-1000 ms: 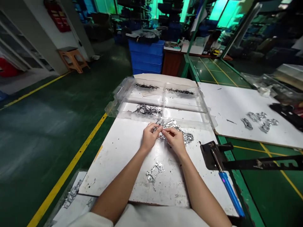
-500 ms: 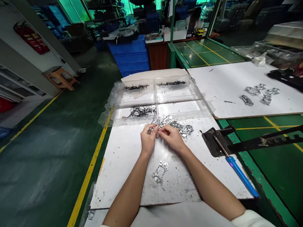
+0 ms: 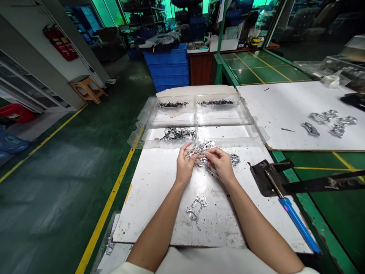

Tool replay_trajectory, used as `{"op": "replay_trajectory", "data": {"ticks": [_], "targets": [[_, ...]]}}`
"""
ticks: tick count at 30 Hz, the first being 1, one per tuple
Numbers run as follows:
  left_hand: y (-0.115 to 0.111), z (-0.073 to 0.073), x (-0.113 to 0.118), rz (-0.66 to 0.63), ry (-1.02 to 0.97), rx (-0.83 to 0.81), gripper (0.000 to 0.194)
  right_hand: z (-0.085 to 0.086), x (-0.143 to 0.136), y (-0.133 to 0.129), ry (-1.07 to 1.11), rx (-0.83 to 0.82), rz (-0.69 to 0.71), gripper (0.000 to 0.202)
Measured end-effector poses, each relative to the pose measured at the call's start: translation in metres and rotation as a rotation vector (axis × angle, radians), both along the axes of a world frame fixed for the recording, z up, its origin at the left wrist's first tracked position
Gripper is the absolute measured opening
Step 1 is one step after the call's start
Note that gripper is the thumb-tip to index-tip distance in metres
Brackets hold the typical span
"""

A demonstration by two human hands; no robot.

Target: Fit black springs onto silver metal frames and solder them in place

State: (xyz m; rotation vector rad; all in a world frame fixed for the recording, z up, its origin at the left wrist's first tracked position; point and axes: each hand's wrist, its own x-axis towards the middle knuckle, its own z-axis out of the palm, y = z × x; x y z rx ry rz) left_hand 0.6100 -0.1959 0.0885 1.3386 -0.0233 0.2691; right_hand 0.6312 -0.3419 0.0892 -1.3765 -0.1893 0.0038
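My left hand (image 3: 185, 165) is closed on a silvery metal part (image 3: 194, 150) that sticks up above its fingers. Close beside it on the right, my right hand (image 3: 221, 163) has its fingers pinched together at the pile; what they grip is too small to make out. More silvery metal parts (image 3: 235, 160) lie behind and beside the hands. A single metal frame (image 3: 197, 208) rests on the white board (image 3: 154, 186), between my forearms. Beyond the hands, a clear compartment tray (image 3: 196, 121) holds tangled black pieces (image 3: 179, 133).
A black metal bracket (image 3: 264, 179) and a blue-handled tool (image 3: 299, 224) are at the right edge. Several metal parts (image 3: 310, 129) lie on the right-hand board (image 3: 285, 102). Blue crates (image 3: 168, 68) stand behind the tray. A person sits far back.
The view has shifted, so the scene sits further right. My hands have moved slightly apart, and a metal part now shows raised in my left hand.
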Motion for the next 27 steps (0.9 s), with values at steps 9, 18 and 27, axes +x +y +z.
{"op": "replay_trajectory", "data": {"ticks": [9, 18, 27], "targets": [[-0.004, -0.004, 0.005, -0.062, 0.145, -0.414, 0.049, -0.002, -0.003, 0.010, 0.145, 0.182, 0.122, 0.032], [-0.014, -0.010, -0.001, 0.027, 0.040, -0.090, 0.052, -0.004, -0.004, 0.013, 0.156, 0.162, 0.122, 0.036], [-0.005, 0.003, -0.008, 0.201, -0.175, 0.367, 0.032, 0.000, -0.003, 0.010, 0.104, 0.138, 0.125, 0.035]]}}
